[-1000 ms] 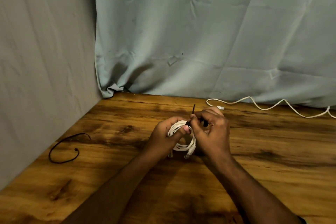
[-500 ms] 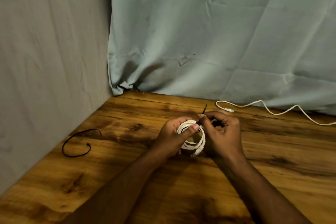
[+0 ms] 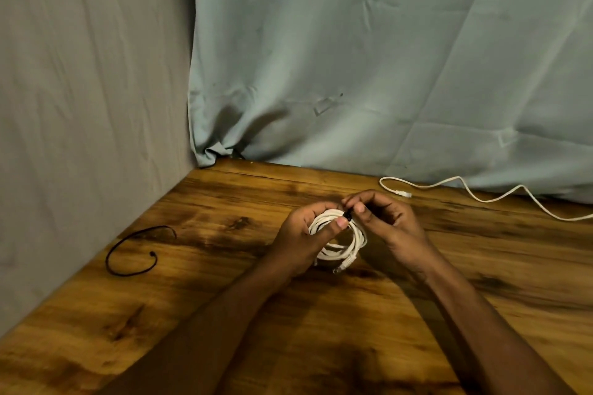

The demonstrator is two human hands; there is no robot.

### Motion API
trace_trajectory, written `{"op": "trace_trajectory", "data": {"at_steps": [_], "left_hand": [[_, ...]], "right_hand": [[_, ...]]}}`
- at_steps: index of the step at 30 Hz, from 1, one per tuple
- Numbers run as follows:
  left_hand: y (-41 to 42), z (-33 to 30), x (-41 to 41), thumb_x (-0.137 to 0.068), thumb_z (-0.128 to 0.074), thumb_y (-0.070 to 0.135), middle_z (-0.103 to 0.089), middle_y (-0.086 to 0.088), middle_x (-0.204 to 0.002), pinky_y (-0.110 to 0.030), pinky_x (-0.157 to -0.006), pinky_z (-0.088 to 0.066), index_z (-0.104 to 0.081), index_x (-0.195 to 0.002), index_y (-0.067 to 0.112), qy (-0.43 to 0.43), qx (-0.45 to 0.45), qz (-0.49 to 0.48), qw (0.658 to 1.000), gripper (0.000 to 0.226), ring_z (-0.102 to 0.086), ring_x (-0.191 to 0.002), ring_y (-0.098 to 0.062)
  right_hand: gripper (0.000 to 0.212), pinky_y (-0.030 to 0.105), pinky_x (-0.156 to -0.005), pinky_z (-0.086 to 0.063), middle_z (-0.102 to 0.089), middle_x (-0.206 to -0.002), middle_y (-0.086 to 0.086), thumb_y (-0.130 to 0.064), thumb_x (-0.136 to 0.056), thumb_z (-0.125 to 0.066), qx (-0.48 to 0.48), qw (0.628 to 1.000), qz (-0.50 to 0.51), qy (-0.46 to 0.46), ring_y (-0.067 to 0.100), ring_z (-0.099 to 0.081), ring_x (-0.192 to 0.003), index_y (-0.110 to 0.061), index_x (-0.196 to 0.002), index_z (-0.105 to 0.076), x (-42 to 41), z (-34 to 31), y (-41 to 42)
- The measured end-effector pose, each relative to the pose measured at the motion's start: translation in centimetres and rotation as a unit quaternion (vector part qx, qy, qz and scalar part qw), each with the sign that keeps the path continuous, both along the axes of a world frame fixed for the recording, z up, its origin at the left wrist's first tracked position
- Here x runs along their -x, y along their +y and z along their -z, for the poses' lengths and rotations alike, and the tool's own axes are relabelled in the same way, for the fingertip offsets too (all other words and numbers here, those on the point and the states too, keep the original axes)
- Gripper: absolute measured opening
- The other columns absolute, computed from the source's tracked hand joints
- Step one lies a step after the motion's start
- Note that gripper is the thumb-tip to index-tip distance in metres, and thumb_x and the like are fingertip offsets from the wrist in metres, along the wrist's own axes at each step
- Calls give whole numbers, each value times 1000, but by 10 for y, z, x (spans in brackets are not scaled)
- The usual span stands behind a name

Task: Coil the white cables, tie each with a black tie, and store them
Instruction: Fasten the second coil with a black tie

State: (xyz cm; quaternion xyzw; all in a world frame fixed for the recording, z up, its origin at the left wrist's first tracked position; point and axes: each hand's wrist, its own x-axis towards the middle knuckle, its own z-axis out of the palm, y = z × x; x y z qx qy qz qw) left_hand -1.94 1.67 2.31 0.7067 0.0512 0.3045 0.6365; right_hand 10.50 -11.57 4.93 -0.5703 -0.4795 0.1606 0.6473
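- Clamping the coiled white cable [image 3: 337, 236] in the head view, the left hand [image 3: 303, 240] is wrapping its fingers through the loops, thumb pressing across the top of the bundle.
- Pinching the black tie [image 3: 347, 214] at the top of the coil, the right hand [image 3: 385, 224] is closing thumb and forefinger on its end; how far the tie is fastened cannot be told.
- The coil is sitting just above the wooden table [image 3: 481, 282], near its middle, with 1 plug end hanging at the lower right.
- A 2nd white cable [image 3: 475, 196] is lying loose near the curtain [image 3: 353, 58], well apart; a spare black tie [image 3: 128, 250] is resting at the left.
- The cable looks light, soft and springy, so loops will likely spread unless held where they cross.
- The tie looks thin and fiddly; gripping near its tip seems best.
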Motion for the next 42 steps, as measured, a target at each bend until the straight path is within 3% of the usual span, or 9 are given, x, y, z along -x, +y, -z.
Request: {"op": "trace_trajectory", "data": {"at_steps": [6, 9, 11, 16, 24, 29, 31, 35, 42], "left_hand": [[-6, -2, 1, -96, -66, 15, -76, 6, -96, -22, -79, -55, -70, -104, 25, -32, -38, -23, 998, 13, -71, -91, -9], [-7, -2, 0, -95, -67, 14, -76, 8, -94, -19, -75, -53, -69, -104, 21, -55, -59, -57, 995, 12, -71, -89, -6], [-6, -1, 0, -95, -67, 16, -75, 2, -98, -22, -77, -54, -69, -108, 16, -68, -85, -80, 991, 13, -71, -91, -9], [-4, 0, 0, -94, -65, 19, -68, 6, -103, -26, -79, -53, -69, -108, 18, -96, -227, -129, 960, 15, -66, -96, -10], [-1, 4, -1, -98, -58, 29, -62, 8, -107, -29, -73, -50, -64, -114, 18, -82, -372, -171, 909, 20, -60, -92, -9], [0, 5, -3, -98, -56, 31, -63, 7, -107, -21, -71, -47, -64, -115, 18, -74, -377, -171, 907, 23, -60, -92, -8], [1, 6, -3, -97, -58, 29, -63, 8, -107, -22, -72, -48, -65, -114, 18, -77, -374, -168, 909, 21, -60, -92, -7], [-1, 6, -4, -98, -62, 24, -64, 8, -106, -26, -73, -50, -66, -114, 16, -82, -357, -151, 918, 18, -62, -93, -7], [-1, 8, -5, -97, -61, 25, -66, 5, -106, -29, -74, -51, -67, -113, 15, -79, -344, -137, 926, 20, -63, -94, -7]], "right_hand": [[21, 26, -84, -56, -72, -109, 5, -24, -92, -63, 2, 1000, -7, -5, 17, -68, -104, -5, -101, -67, -3, 1, 1], [19, 26, -80, -54, -69, -104, 12, -23, -92, -64, -7, 1000, 0, -7, 19, -64, -98, -5, -99, -67, -6, -2, -1], [16, 33, -78, -51, -66, -99, 19, -21, -94, -65, 4, 999, 10, -42, 22, -61, -92, -6, -97, -67, -10, -2, -3], [7, 25, -75, -48, -64, -85, -4, -17, -96, -67, 25, 992, 20, -121, 14, -59, -85, -13, -90, -67, -14, -3, -6], [16, 33, -76, -49, -68, -84, -1, -11, -98, -68, 90, 976, 52, -192, 22, -65, -86, -23, -87, -69, -10, -7, -11], [14, 36, -73, -49, -67, -83, 0, -16, -100, -66, 101, 971, 61, -209, 23, -63, -85, -23, -89, -68, -10, -8, -11], [16, 32, -71, -47, -66, -84, -1, -17, -101, -64, 112, 969, 59, -214, 23, -62, -84, -25, -88, -67, -11, -8, -11], [15, 15, -67, -44, -65, -83, -9, -15, -102, -63, 127, 963, 59, -231, 4, -59, -78, -24, -90, -67, -12, -10, -15], [12, 11, -66, -43, -67, -82, -15, -17, -102, -64, 155, 954, 54, -251, -1, -60, -77, -23, -92, -68, -15, -11, -19]]}}
